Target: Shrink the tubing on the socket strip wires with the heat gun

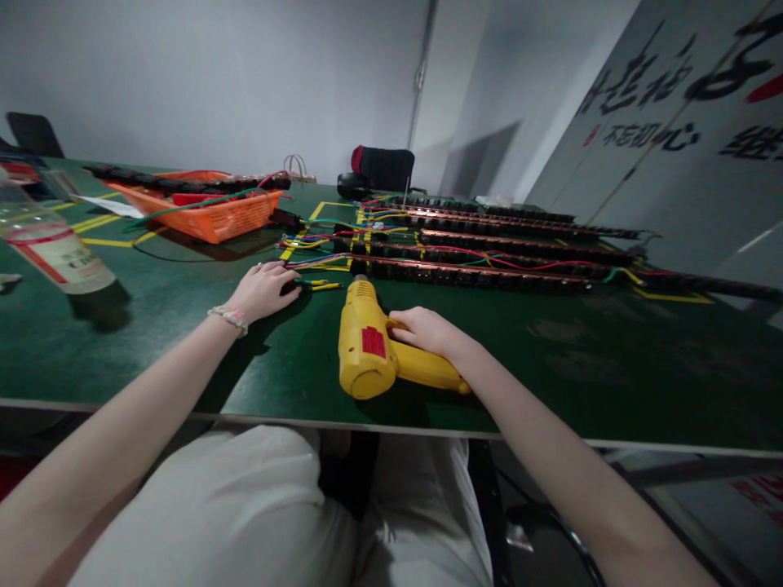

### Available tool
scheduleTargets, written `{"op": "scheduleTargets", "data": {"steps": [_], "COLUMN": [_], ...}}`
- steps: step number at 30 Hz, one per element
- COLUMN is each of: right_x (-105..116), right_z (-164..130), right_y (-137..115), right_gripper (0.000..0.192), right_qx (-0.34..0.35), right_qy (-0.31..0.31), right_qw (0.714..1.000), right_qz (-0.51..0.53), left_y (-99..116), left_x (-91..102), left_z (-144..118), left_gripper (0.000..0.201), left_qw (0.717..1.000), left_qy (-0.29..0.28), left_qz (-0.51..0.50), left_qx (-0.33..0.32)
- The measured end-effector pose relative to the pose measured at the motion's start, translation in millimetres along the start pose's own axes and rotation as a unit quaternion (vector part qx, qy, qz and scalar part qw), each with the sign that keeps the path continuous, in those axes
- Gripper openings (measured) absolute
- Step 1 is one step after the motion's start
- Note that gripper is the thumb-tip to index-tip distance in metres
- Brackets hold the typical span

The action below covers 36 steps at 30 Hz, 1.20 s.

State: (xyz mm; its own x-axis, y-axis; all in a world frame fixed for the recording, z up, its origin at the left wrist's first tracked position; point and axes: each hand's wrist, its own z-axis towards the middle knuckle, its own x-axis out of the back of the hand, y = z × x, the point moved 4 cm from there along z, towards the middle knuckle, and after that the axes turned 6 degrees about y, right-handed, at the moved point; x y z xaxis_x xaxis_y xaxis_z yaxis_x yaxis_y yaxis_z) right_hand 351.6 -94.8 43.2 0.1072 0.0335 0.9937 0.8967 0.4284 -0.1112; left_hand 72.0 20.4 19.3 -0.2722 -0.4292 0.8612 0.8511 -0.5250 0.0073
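Our right hand wraps its fingers around the handle of the yellow heat gun, which lies on the green table with its nozzle pointing away from us. Our left hand rests flat and loosely open, fingertips touching the yellow wire ends. Beyond both hands lie long black strips; left of the left hand sits an orange tray.

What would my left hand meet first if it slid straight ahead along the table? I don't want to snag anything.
Probably the yellow-tipped wire ends just beyond the left hand, then the nearest black strip; depth is hard to judge.
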Motion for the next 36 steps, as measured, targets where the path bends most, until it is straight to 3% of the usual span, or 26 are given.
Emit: {"op": "scheduleTargets", "data": {"steps": [4,8,13,16,19,22,24,27,30,33,36], "right_x": [-1,-3,-4,-3,-3,-5,-6,-4,-1,1,-1], "right_z": [0,1,0,-1,0,1,2,4,5,5,5], "right_y": [1,4,6,5,7,9,11,14,14,14,16], "right_gripper": [0.022,0.022,0.021,0.02,0.019,0.021,0.021,0.021,0.022,0.022,0.021], "right_qx": [-0.005,0.007,0.014,0.012,0.011,0.02,0.026,0.032,0.033,0.03,0.03], "right_qy": [-0.004,0.008,0.02,0.018,0.022,0.021,0.026,0.035,0.038,0.033,0.034], "right_qw": [1.0,1.0,1.0,1.0,0.999,0.998,0.997,0.996,0.994,0.994,0.993], "right_qz": [0.003,0.002,0.017,0.023,0.039,0.053,0.061,0.082,0.096,0.103,0.111], "left_y": [-22,-30,-9,-15,-56,-105,-123,-124,-113,-109,-112], "left_x": [6.5,24.2,62.9,95.0,127.9,150.2,156.9,155.1,146.2,137.8,133.6], "left_z": [-9,-17,-28,-54,-112,-198,-262,-343,-403,-448,-472], "left_gripper": [0.042,0.05,0.054,0.048,0.049,0.055,0.065,0.076,0.096,0.11,0.114], "left_qw": [0.999,0.991,0.974,0.953,0.903,0.825,0.765,0.695,0.655,0.612,0.589], "left_qy": [-0.007,0.054,0.138,0.198,0.256,0.231,0.188,0.13,0.109,0.098,0.069], "left_qz": [0.005,0.017,0.045,0.058,0.09,0.127,0.135,0.134,0.125,0.097,0.076], "left_qx": [0.044,0.117,0.172,0.224,0.334,0.5,0.601,0.694,0.737,0.779,0.802]}}
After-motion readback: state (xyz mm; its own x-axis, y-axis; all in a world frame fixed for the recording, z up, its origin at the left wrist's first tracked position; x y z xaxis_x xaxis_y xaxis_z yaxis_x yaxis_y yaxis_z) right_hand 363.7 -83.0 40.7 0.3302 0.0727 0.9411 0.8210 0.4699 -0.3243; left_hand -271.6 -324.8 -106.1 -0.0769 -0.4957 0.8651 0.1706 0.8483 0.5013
